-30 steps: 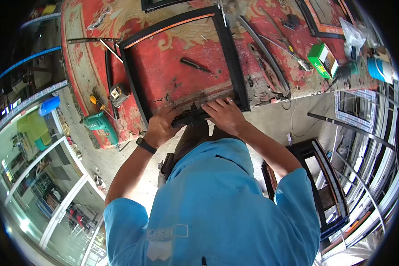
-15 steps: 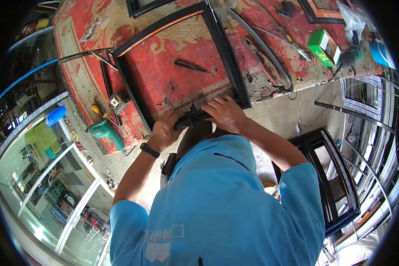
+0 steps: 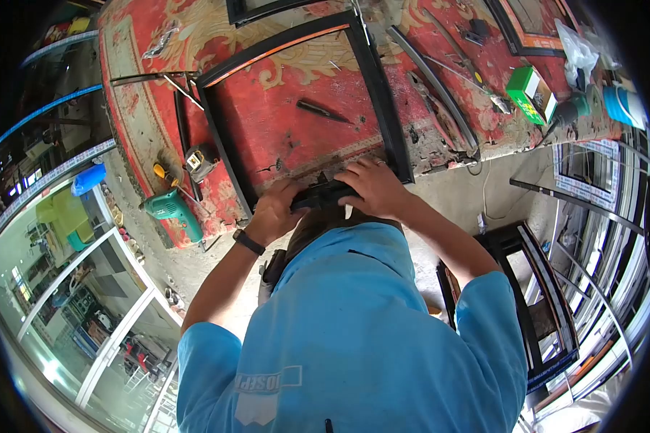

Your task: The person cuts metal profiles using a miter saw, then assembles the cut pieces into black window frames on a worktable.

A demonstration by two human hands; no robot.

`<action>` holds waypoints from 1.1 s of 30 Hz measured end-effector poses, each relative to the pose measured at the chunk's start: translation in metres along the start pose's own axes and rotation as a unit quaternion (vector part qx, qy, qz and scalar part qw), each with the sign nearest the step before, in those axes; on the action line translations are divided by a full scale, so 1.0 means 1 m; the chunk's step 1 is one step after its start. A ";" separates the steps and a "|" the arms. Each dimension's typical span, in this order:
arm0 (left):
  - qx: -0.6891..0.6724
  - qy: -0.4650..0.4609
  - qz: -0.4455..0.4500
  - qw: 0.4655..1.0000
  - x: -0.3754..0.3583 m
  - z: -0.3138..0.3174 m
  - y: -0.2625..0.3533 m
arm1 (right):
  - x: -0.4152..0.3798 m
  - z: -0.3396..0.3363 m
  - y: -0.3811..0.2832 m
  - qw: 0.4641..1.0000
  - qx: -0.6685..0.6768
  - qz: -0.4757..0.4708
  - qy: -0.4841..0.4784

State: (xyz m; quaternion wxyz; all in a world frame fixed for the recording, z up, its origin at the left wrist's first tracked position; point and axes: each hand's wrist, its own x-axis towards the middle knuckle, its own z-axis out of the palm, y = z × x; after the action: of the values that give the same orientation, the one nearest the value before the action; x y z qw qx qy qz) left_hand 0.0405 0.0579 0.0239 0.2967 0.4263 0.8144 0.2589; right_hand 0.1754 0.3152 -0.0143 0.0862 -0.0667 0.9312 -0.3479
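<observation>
A black rectangular window frame [image 3: 387,108] lies on the red patterned cloth, its near side by my waist. My left hand [image 3: 274,211] is closed around the left part of that near bar. Farther right, my right hand [image 3: 374,187] lies over the same bar with fingers curled onto it. Between the hands a short dark piece sits at the bar, too dark to make out. Inside the frame lies a dark pointed tool [image 3: 323,111].
Left of the frame are a green power drill [image 3: 172,211], a tape measure [image 3: 197,163] and a yellow-handled screwdriver [image 3: 165,174]. Dark strips [image 3: 437,90] and a green box [image 3: 531,95] lie to the right. Another black frame [image 3: 531,303] leans below the table's edge.
The whole view has shifted slightly, with the table sliding right and a little down. Both hands stay on the near bar, with slight finger movement.
</observation>
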 end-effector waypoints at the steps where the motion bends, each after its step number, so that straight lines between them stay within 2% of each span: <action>1: -0.005 -0.011 -0.012 1.000 0.000 0.000 0.000 | 0.004 -0.002 0.003 0.999 0.024 0.016 -0.016; 3: -0.001 -0.020 -0.026 0.999 0.000 0.001 -0.001 | 0.011 -0.004 0.007 0.995 0.073 0.049 -0.050; 7: -0.013 -0.031 -0.023 0.999 -0.002 0.006 -0.012 | 0.021 -0.013 0.010 0.995 0.057 0.019 -0.078; 10: -0.043 -0.026 0.012 0.999 -0.004 -0.016 -0.005 | 0.020 -0.001 0.009 0.999 -0.006 -0.034 0.007; 14: -0.041 0.063 -0.012 0.997 -0.010 -0.031 -0.006 | 0.027 0.002 0.003 0.999 -0.020 0.025 0.029; 16: 0.027 0.207 0.015 0.978 -0.011 -0.049 -0.003 | 0.038 -0.006 -0.003 0.997 -0.022 0.068 0.027; 17: 0.058 0.272 0.031 0.960 -0.012 -0.056 0.001 | 0.043 -0.010 -0.004 0.996 -0.020 0.050 0.070; 18: 0.014 0.346 0.016 0.938 -0.012 -0.064 0.006 | 0.049 -0.023 -0.019 0.993 -0.019 0.037 0.111; 19: 0.031 0.402 0.000 0.915 -0.014 -0.079 0.016 | 0.052 -0.035 -0.033 0.988 -0.020 0.025 0.150; 20: -0.030 0.462 -0.027 0.886 -0.015 -0.074 0.012 | 0.058 -0.043 -0.045 0.982 -0.025 0.000 0.188; 21: -0.089 0.520 -0.054 0.848 -0.015 -0.069 0.008 | 0.062 -0.055 -0.061 0.984 0.011 0.006 0.175; 22: -0.205 0.486 -0.090 0.845 -0.020 -0.068 0.009 | 0.066 -0.059 -0.073 0.983 0.002 -0.005 0.183; 24: -0.420 0.401 -0.160 0.798 -0.040 -0.064 0.015 | 0.072 -0.062 -0.095 0.980 0.007 -0.035 0.194; 27: -0.587 0.315 -0.144 0.732 -0.059 -0.055 0.044 | 0.085 -0.057 -0.126 0.976 0.043 -0.095 0.191; 28: -0.578 0.307 -0.135 0.744 -0.068 -0.047 0.045 | 0.087 -0.051 -0.136 0.976 0.055 -0.113 0.176; 31: -0.624 0.375 -0.122 0.675 -0.101 -0.036 0.046 | 0.080 -0.024 -0.170 0.973 0.128 -0.146 0.121; 33: -0.620 0.390 -0.116 0.671 -0.131 -0.035 0.032 | 0.082 -0.007 -0.199 0.963 0.180 -0.164 0.111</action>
State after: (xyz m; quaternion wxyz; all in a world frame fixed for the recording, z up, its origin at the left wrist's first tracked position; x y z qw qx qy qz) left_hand 0.0936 -0.0432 0.1043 0.1754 -0.0932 0.5513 0.8103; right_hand 0.1064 0.1552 0.1127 -0.0660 -0.1631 0.8334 -0.5239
